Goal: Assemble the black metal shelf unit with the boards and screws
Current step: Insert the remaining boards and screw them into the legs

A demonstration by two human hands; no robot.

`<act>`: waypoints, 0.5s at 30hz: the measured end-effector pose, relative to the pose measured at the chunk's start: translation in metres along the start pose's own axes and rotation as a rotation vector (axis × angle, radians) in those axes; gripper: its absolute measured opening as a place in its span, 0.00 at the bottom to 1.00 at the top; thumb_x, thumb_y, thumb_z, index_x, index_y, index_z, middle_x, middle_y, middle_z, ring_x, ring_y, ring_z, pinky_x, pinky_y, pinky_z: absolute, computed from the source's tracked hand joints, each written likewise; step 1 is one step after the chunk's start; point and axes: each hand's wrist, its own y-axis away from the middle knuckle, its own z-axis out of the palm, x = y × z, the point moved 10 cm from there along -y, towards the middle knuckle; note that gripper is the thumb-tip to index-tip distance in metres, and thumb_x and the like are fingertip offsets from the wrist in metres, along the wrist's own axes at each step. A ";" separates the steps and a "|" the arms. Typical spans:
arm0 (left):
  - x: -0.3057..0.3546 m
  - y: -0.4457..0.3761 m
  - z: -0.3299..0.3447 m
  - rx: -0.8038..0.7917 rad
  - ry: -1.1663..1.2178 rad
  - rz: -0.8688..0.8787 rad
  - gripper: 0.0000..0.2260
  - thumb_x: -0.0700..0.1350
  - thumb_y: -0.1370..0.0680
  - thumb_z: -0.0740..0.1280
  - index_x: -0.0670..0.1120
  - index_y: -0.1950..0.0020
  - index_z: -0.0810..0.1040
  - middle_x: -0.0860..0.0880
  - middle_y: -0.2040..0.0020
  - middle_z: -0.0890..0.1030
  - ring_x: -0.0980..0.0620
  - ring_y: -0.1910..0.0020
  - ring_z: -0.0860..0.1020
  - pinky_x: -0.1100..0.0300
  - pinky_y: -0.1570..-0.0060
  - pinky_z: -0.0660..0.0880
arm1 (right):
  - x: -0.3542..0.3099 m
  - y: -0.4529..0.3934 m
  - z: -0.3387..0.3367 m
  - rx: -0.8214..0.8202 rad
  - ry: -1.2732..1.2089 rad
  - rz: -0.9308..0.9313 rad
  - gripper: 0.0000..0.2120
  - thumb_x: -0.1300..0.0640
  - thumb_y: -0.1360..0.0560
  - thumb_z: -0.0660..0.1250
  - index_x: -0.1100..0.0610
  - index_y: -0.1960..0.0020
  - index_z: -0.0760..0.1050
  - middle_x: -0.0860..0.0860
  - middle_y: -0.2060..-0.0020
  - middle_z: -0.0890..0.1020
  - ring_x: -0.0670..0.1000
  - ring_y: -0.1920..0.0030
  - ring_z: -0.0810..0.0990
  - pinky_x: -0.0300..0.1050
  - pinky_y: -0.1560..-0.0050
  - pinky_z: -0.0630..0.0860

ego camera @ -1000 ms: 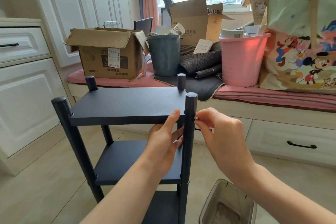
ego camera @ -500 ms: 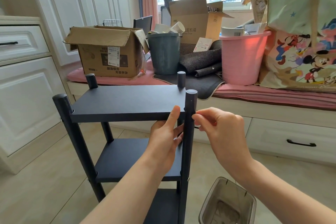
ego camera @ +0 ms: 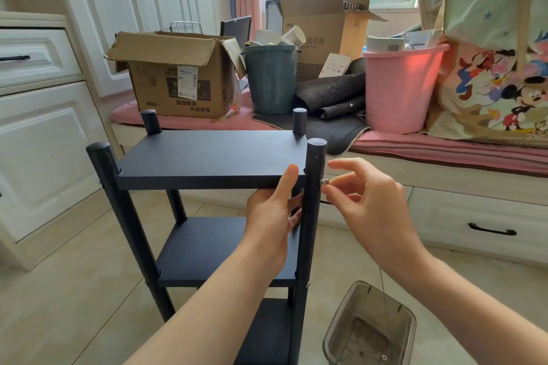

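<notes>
The black shelf unit stands upright on the tiled floor, with a top board (ego camera: 204, 157), a middle board (ego camera: 207, 243) and a lower board partly hidden behind my arm. My left hand (ego camera: 271, 213) grips the front right corner of the top board from below, thumb on its front edge beside the front right post (ego camera: 311, 216). A small silver screw (ego camera: 323, 182) sticks out of that post's right side at board height. My right hand (ego camera: 370, 204) pinches the screw head between thumb and forefinger, other fingers spread.
A clear plastic tub (ego camera: 369, 329) holding small hardware sits on the floor at the lower right. Behind the shelf a pink cushioned bench carries a cardboard box (ego camera: 178, 80), a grey bucket (ego camera: 271, 80), a pink bucket (ego camera: 397, 86) and a printed bag (ego camera: 498, 68). White cabinets (ego camera: 38, 133) line the left.
My right hand's fingers have shifted around the screw at the post, from closed over it to spread with the screw showing. The left hand and shelf stay put.
</notes>
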 end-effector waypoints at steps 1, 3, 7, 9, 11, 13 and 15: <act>0.000 0.001 0.000 -0.007 -0.012 0.002 0.13 0.56 0.26 0.71 0.48 0.49 0.82 0.52 0.53 0.87 0.52 0.52 0.86 0.50 0.49 0.78 | 0.000 -0.001 0.001 -0.037 -0.004 -0.005 0.19 0.59 0.27 0.74 0.52 0.37 0.77 0.43 0.64 0.84 0.39 0.61 0.83 0.33 0.55 0.79; -0.001 0.004 0.000 -0.023 -0.031 0.004 0.08 0.52 0.21 0.69 0.49 0.51 0.82 0.52 0.54 0.87 0.52 0.53 0.86 0.51 0.50 0.78 | 0.001 -0.005 0.002 -0.122 0.001 -0.013 0.25 0.58 0.27 0.74 0.46 0.33 0.72 0.45 0.63 0.84 0.42 0.60 0.83 0.42 0.52 0.81; -0.005 0.009 -0.003 -0.020 -0.057 -0.015 0.09 0.52 0.20 0.68 0.47 0.52 0.82 0.49 0.53 0.87 0.50 0.50 0.86 0.49 0.46 0.78 | 0.000 -0.004 0.017 -0.383 -0.216 0.026 0.34 0.65 0.24 0.69 0.38 0.27 0.63 0.52 0.55 0.77 0.49 0.61 0.82 0.45 0.58 0.82; -0.006 0.011 -0.004 -0.020 -0.060 -0.024 0.09 0.52 0.21 0.68 0.46 0.50 0.82 0.49 0.52 0.87 0.49 0.49 0.85 0.48 0.44 0.78 | -0.004 0.000 0.024 -0.486 -0.291 0.013 0.37 0.67 0.22 0.66 0.36 0.25 0.59 0.53 0.54 0.73 0.47 0.64 0.79 0.41 0.58 0.79; -0.005 0.013 -0.004 -0.028 -0.068 -0.021 0.12 0.54 0.23 0.70 0.46 0.47 0.82 0.49 0.51 0.87 0.50 0.49 0.85 0.50 0.46 0.78 | -0.009 0.000 0.029 -0.544 -0.320 -0.012 0.35 0.68 0.21 0.63 0.36 0.25 0.60 0.53 0.55 0.71 0.48 0.64 0.76 0.41 0.58 0.78; -0.002 0.014 -0.003 -0.057 -0.080 -0.015 0.20 0.57 0.28 0.71 0.45 0.43 0.82 0.49 0.51 0.87 0.51 0.49 0.85 0.54 0.51 0.77 | -0.011 -0.002 0.031 -0.579 -0.345 -0.028 0.33 0.69 0.20 0.62 0.37 0.27 0.63 0.56 0.56 0.70 0.53 0.62 0.76 0.43 0.58 0.78; 0.000 0.014 -0.002 -0.076 -0.083 -0.008 0.24 0.58 0.31 0.71 0.44 0.41 0.82 0.49 0.50 0.87 0.51 0.49 0.85 0.56 0.53 0.77 | -0.013 -0.004 0.032 -0.600 -0.342 -0.049 0.31 0.70 0.21 0.61 0.39 0.30 0.66 0.57 0.57 0.69 0.56 0.62 0.77 0.44 0.58 0.79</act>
